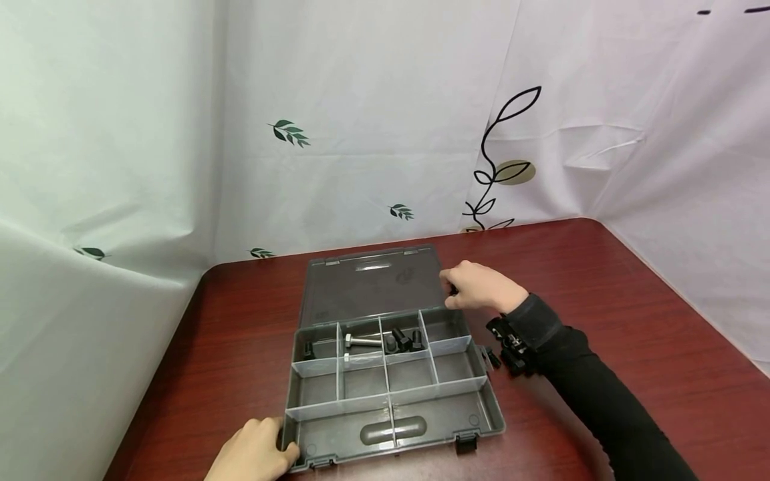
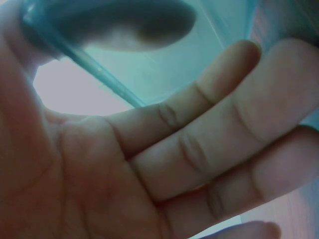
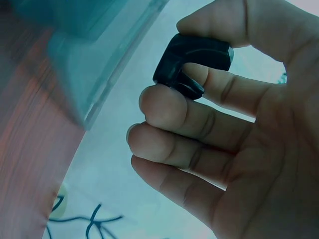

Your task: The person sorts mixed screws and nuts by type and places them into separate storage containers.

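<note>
Black piece point(image 3: 207, 52) is off the surface point(image 1: 631, 314), pinched in the right hand point(image 1: 482, 288) just past the far edge of the divided box point(image 1: 337, 434). Taking the box's middle as the dial centre, that hand sits at 1 o'clock; the far-right compartment point(image 1: 445, 325) lies at about 6 o'clock from the piece, near it. Right hand is clearly the nearer one; left hand point(image 1: 255, 449) is at 8 o'clock, well apart from the piece. Long axis: head view cannot settle it, since the fingers cover most of the piece; right wrist view shows a bent outline, the upper part pointing to about 3 o'clock. Right hand: thumb and first fingers closed on the piece, the others lightly bent. Left hand: thumb over the wall at the box's near-left corner, fingers outside and nearly straight, so a loose hold. Black bolts point(image 1: 402, 341) lie at 12 o'clock inside the box.
</note>
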Available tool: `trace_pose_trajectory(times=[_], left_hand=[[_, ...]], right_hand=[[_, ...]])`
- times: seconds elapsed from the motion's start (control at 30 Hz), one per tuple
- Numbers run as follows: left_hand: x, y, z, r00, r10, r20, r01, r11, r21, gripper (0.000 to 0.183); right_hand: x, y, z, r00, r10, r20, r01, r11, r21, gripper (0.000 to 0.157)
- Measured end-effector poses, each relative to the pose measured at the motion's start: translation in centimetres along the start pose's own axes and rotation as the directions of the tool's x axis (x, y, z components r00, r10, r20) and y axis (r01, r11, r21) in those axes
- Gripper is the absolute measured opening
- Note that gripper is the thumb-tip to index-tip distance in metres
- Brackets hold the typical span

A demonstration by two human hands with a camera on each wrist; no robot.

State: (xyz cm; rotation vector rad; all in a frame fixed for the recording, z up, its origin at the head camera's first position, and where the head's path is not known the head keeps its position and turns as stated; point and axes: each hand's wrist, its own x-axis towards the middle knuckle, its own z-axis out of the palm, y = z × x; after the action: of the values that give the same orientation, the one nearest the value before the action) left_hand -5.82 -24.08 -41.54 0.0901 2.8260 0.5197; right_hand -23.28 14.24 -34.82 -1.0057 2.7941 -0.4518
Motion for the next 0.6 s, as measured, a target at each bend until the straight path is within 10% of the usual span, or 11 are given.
trace_pose_trajectory(times=[0.6], left_hand=[[0.0, -0.1, 0.0, 1.000, 0.007, -0.016, -0.008, 1.000, -0.009, 0.019]], right_hand=[[3.6, -5.2, 1.0, 0.995, -0.102, 0.010, 0.103, 0.993, -0.053, 0.010]])
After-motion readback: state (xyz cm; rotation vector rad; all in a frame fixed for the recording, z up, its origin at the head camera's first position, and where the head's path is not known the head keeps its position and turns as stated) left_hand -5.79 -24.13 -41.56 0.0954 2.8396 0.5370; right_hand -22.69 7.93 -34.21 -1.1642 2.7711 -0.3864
